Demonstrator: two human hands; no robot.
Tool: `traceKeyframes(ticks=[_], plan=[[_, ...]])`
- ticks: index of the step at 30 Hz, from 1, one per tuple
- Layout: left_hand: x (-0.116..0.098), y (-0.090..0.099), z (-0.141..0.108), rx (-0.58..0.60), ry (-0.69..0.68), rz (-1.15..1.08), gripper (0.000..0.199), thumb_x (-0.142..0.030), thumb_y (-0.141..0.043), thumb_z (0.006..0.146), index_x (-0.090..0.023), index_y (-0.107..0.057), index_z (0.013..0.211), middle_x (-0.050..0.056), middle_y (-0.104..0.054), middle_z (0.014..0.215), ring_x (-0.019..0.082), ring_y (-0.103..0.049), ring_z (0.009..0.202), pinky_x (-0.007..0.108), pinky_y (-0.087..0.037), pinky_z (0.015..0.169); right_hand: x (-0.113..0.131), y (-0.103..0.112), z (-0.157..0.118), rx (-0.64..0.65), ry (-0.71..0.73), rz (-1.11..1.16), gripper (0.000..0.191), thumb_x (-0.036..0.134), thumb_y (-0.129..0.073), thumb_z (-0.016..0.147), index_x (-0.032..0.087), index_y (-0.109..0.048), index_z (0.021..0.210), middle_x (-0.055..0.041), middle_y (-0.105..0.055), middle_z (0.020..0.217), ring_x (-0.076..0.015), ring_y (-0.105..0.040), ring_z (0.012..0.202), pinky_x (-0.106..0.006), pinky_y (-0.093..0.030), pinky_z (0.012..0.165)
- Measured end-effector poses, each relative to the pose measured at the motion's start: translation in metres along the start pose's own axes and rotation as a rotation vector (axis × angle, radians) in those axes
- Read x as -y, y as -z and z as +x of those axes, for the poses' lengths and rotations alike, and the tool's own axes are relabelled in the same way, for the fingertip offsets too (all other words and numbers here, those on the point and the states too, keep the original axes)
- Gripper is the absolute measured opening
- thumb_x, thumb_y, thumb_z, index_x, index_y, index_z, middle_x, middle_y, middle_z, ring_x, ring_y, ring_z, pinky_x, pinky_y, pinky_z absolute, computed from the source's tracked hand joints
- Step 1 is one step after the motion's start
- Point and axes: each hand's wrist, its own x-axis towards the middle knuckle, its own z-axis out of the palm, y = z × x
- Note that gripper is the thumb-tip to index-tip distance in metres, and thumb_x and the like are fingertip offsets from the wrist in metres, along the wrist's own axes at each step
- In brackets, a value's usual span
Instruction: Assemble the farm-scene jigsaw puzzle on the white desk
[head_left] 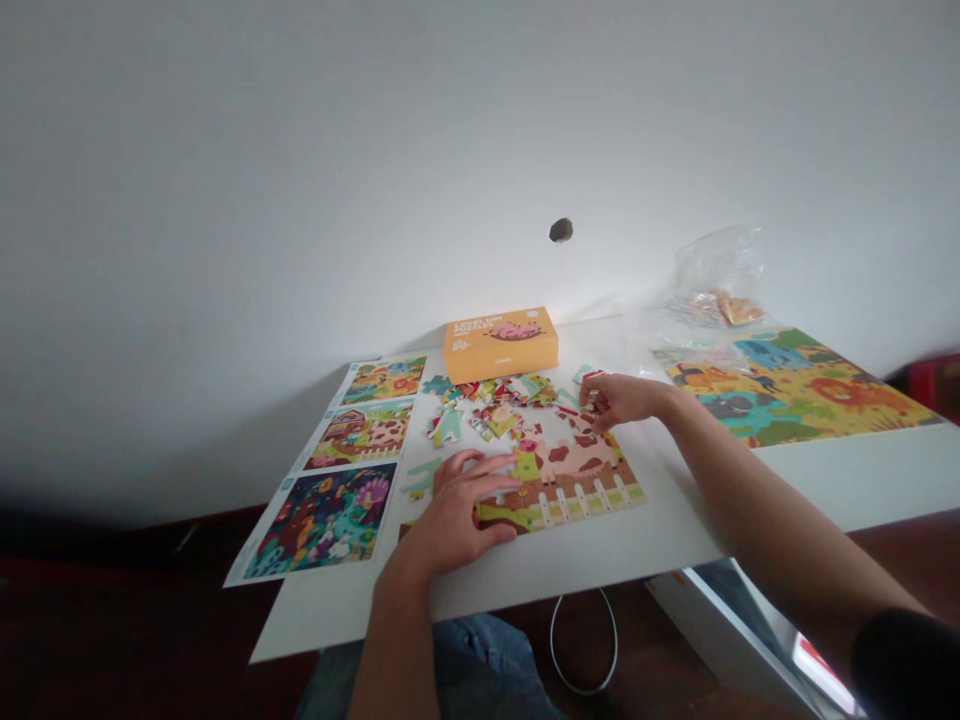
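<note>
A partly joined cow puzzle (570, 470) with a white fence along its near edge lies on the white table (622, 550). My left hand (469, 500) rests flat with fingers spread over the left part of it. At its upper right corner, my right hand (615, 400) pinches a puzzle piece (592, 375) with a bit of red on it; the fingers hide most of the piece. Loose puzzle pieces (495, 415) lie heaped just beyond the joined part, some overlapping. A pale green piece (424, 478) sits left of my left hand.
An orange puzzle box (502, 345) stands behind the loose pieces. On the left lies a sheet with three pictures (330, 480), overhanging the table edge. To the right are a joined savanna puzzle (810, 390) and a clear plastic bag (712, 290) against the wall.
</note>
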Motion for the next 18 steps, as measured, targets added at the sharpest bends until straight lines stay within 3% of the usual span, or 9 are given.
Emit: traceKeyframes(ticks=[18], plan=[[-0.0034, 0.0023, -0.0013, 0.002, -0.010, 0.007, 0.051, -0.039, -0.078, 0.071, -0.034, -0.067, 0.121, -0.003, -0.052, 0.145, 0.031, -0.033, 0.137, 0.050, -0.025, 0.114, 0.0009, 0.0002, -0.0023, -0.020, 0.014, -0.052, 0.041, 0.031, -0.074, 0.065, 0.017, -0.060, 0.101, 0.0010, -0.061, 0.072, -0.0140, -0.055, 0.063, -0.024, -0.039, 0.055]])
